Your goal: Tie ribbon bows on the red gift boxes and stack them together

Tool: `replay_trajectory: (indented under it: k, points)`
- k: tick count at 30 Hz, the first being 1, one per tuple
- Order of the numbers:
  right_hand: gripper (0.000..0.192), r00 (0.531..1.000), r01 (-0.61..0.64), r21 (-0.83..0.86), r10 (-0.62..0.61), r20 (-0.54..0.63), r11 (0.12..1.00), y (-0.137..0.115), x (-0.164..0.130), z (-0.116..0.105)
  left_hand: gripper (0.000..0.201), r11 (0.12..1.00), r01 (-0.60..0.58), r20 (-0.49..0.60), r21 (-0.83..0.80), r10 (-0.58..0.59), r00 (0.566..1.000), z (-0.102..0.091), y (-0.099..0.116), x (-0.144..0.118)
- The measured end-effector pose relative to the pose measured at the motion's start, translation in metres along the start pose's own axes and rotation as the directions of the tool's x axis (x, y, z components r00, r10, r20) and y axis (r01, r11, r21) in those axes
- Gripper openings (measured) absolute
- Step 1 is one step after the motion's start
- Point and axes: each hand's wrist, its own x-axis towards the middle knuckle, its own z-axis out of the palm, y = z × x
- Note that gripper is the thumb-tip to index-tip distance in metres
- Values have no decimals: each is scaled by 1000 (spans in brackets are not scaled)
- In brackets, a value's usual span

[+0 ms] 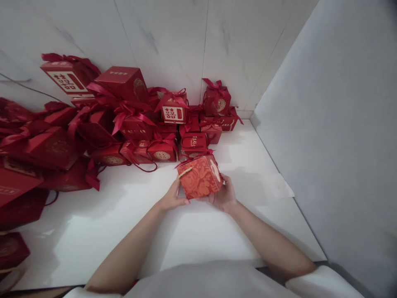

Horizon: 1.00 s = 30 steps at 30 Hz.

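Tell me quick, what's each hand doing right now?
Left hand: holding the floral-patterned red gift box at its left.
Right hand: holding the same gift box at its right.

Chinese sign "囍" on upper-left red box point(73, 78) and small central box point(174, 108).

Between the left fingers point(182, 202) and the right fingers point(226, 179) is the held box point(200, 178), over the desk point(217, 236). Just beyond the fingers I can see a front row point(163, 151) of boxes, with others stacked behind and above, back towards the wall point(173, 37). The heap point(57, 147) spreads well to the left of the fingers; further left, nearer the person, sits a corner box point(12, 250). Right of the fingers, a sheet point(283, 186) lies at the desk's edge, beside a partition point(335, 124).
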Motion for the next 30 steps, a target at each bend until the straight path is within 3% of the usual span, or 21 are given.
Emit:
replay_trajectory:
  k: [3,7,10,14,19,23,30]
  points:
    - [46,998,37,-13,-37,-44,999,0,5,-6,95,996,68,22,-61,-67,998,0,-4,-2]
    - [29,985,123,-134,-138,-106,983,2,12,-15,96,989,44,-50,-142,-51,997,1,0,3]
    - [27,977,149,-201,-175,-121,968,4,14,-16,95,988,19,-98,-152,-34,995,3,5,8]
    - [44,971,186,-223,-213,-107,957,8,9,-12,95,995,-24,-140,-99,10,990,6,8,11]
    - [75,946,325,-366,-304,114,872,6,0,-7,98,998,-60,-194,22,64,979,2,8,11]
    - [69,955,298,-421,-276,114,857,4,1,-4,105,990,-49,-153,136,70,986,-6,10,9]
    - [55,981,182,-223,-192,-21,958,5,10,-16,99,961,-26,-69,276,47,997,-6,15,7]
